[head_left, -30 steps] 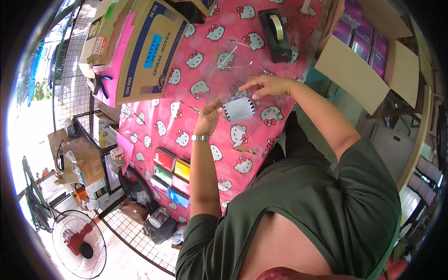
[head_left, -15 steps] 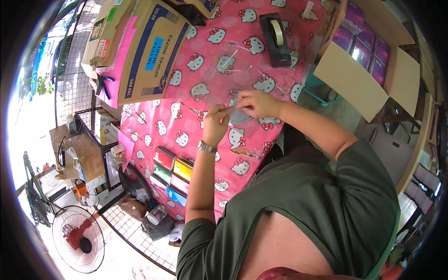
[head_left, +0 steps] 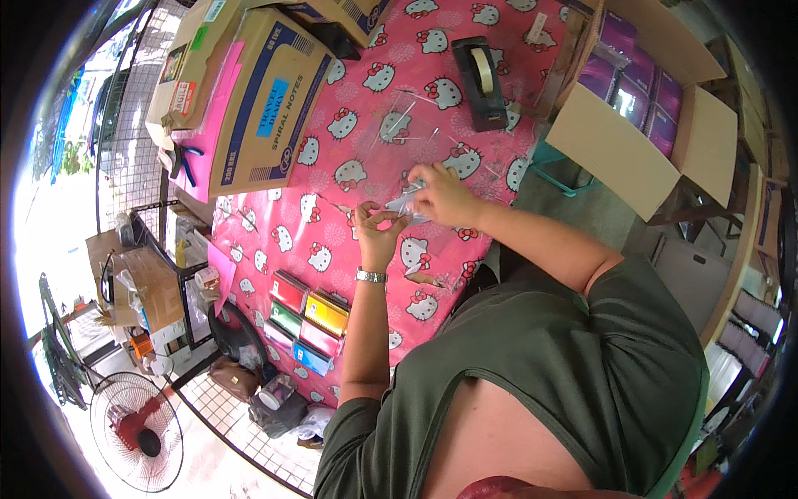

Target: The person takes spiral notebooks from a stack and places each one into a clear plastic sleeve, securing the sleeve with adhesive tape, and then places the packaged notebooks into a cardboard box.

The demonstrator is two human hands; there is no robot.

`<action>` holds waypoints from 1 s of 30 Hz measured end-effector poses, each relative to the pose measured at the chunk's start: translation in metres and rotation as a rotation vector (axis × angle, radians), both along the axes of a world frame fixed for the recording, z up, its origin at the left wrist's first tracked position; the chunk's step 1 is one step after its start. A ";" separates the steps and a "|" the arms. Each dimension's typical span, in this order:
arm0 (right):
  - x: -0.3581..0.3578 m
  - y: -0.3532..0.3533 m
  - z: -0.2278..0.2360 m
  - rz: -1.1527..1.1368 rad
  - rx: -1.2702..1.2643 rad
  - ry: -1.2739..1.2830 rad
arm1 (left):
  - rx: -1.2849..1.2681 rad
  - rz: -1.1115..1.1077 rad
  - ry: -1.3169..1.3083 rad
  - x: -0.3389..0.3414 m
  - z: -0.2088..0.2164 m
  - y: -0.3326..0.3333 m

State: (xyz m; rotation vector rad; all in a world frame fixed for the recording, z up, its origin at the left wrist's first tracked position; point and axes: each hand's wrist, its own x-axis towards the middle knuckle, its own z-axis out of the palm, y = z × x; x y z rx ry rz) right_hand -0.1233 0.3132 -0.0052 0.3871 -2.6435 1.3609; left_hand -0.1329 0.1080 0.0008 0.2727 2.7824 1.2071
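A small, thin greyish sheet (head_left: 405, 204) is between my two hands over the pink patterned tablecloth (head_left: 332, 220); whether it is plastic or paper I cannot tell. Thumb and fingers of my left hand (head_left: 379, 235) pinch its near left edge. My right hand (head_left: 446, 196) is closed on its upper right side, fingers bent over it. Just beyond them, clear plastic (head_left: 407, 133) lies flat on the cloth. Several small spiral notebooks (head_left: 322, 314) in red, yellow, green, pink and blue lie to the left of my left forearm.
A black tape dispenser (head_left: 480, 87) stands at the far side. At the right is an open carton (head_left: 619, 158) of purple packs. A large closed carton (head_left: 274, 108) sits far left, near blue-handled pliers (head_left: 189, 166). A fan (head_left: 137, 432) stands at lower left.
My right hand has lifted slightly and its fingers have curled. My left hand has shifted left and nearer, its fingers spreading a little. The greyish sheet now shows raised and tilted between them.
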 end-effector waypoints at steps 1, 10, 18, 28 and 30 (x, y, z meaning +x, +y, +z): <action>-0.014 0.009 0.001 -0.006 -0.120 0.029 | -0.032 0.028 -0.027 0.001 0.002 -0.001; -0.052 0.141 -0.051 -0.785 -0.808 -0.462 | -0.198 -0.113 -0.111 -0.020 0.022 0.016; -0.017 0.108 -0.098 -0.308 -1.642 -0.827 | 0.358 -0.127 -0.387 -0.021 -0.005 -0.002; -0.138 -0.004 0.011 0.917 0.537 -0.549 | 0.539 -0.038 -0.603 -0.022 -0.007 -0.003; -0.138 0.000 -0.009 0.876 0.426 -0.914 | 0.517 -0.060 -0.597 -0.021 -0.011 -0.006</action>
